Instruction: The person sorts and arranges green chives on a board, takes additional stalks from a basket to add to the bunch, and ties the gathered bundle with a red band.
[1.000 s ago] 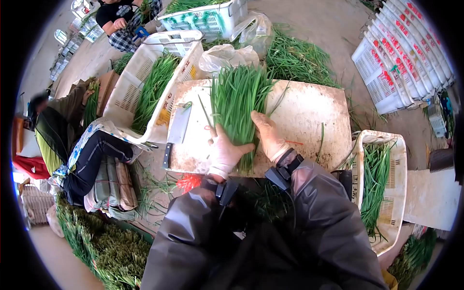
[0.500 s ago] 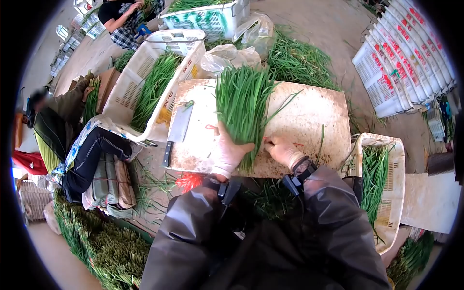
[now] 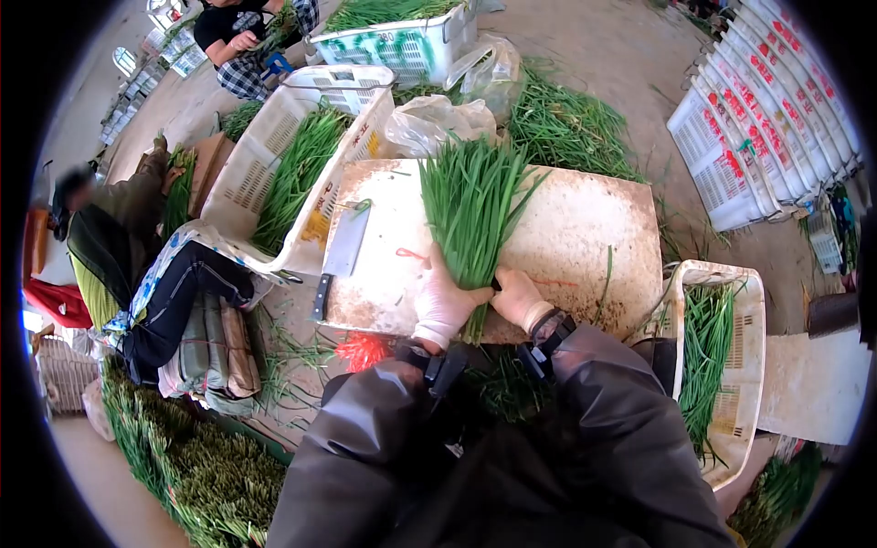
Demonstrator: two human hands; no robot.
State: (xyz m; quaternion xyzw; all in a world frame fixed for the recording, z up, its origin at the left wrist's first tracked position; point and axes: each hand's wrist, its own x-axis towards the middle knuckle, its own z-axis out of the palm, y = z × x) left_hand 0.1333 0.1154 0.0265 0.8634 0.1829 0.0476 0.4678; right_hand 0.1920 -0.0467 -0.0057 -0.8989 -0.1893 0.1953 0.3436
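A bundle of long green chives point(image 3: 470, 215) lies on the white board point(image 3: 585, 224), leafy ends pointing away from me. My left hand point(image 3: 445, 300), in a thin pale glove, is closed around its lower left side with the thumb across the stalks. At the lower right side, my right hand point(image 3: 519, 297) presses close with curled fingers; its fingertips are partly hidden by the stalks. A red tie point(image 3: 411, 253) shows as a loop left of the bundle, and a red strand lies right of it. Left on the board rests a knife point(image 3: 345, 247) with a dark handle.
White crates of chives stand at left point(image 3: 219, 215), right point(image 3: 760, 365) and back point(image 3: 375, 50). Loose chives point(image 3: 571, 119) and plastic bags point(image 3: 438, 123) lie beyond the board. Red strands point(image 3: 363, 350) hang at its near edge. One person point(image 3: 100, 237) sits left, another point(image 3: 242, 41) behind. Stacked crates point(image 3: 758, 119) stand right.
My right hand has moved left, from beside the bundle to against its lower right side. The chives are gathered more tightly near my hands. My left hand keeps its hold.
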